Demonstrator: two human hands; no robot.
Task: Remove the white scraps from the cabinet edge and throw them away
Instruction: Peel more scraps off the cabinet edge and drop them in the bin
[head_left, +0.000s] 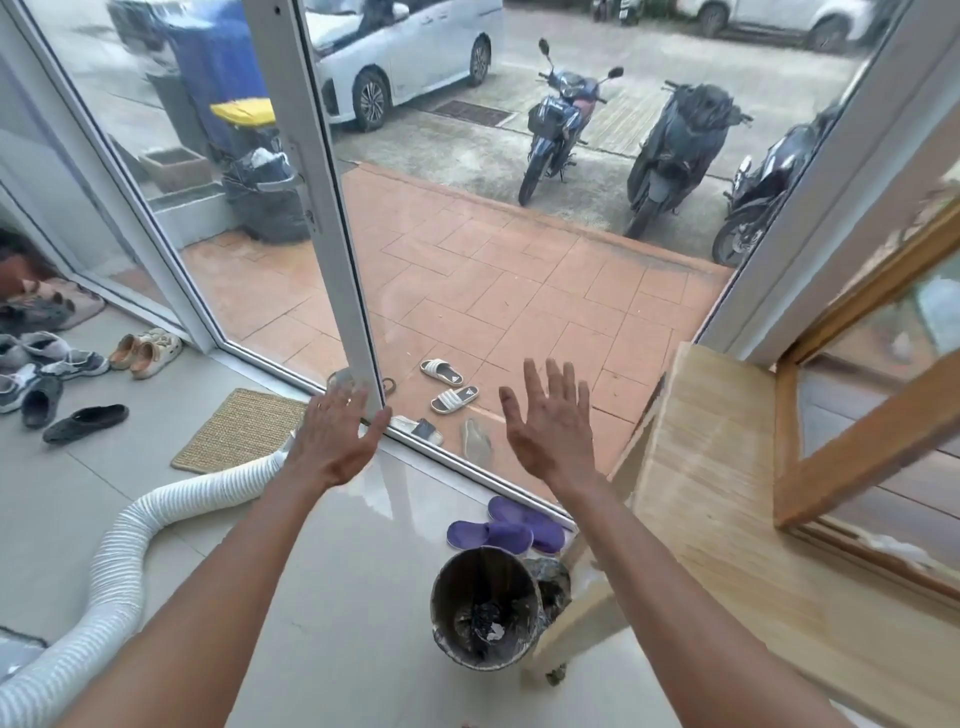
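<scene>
Both my arms stretch forward over the tiled floor. My left hand (332, 436) is open with spread fingers, holding nothing, near the foot of the white door frame. My right hand (550, 426) is open and empty too, just left of the wooden cabinet (727, 509). White scraps (904, 551) lie along the cabinet's inner wooden edge at the right, well away from both hands. A dirty bucket (485, 608) with dark debris and a white bit inside stands on the floor below my right forearm, against the cabinet leg.
A white ribbed hose (130, 551) curves across the floor at left. A woven mat (241, 428) lies by the glass door (311, 171). Purple slippers (506, 527) sit beside the bucket. Several shoes are scattered at far left. Motorcycles and a car stand outside.
</scene>
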